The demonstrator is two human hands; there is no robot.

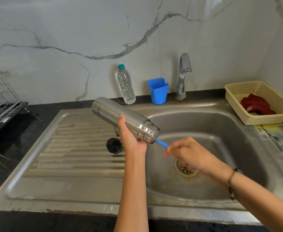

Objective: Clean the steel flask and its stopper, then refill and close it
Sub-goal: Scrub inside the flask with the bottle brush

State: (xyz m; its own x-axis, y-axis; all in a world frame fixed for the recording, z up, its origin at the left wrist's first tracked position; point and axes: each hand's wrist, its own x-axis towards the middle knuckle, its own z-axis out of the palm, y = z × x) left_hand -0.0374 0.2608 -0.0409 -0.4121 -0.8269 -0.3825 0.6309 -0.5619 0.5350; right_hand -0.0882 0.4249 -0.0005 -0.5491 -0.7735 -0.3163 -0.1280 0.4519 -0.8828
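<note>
Steel flask point(120, 116), smooth cylinder, tilted: left hand point(130, 136) fingers wrapped round; right hand point(187, 152) fingers pinch blue handle point(162, 143).

The stopper point(113, 145) lies on the draining board point(73, 148), left of the sink point(212, 124). Behind stand a bottle point(126, 85), cup point(158, 91) and tap point(183, 76); a basket point(237, 104) sits right.

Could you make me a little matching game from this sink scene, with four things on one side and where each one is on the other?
Things:
1. steel flask
2. black stopper
3. water bottle
4. red cloth

Places:
A. in the beige basket
B. lying on the ribbed draining board
C. held tilted in the left hand
D. standing upright by the wall

Pairs: 1-C, 2-B, 3-D, 4-A
</note>
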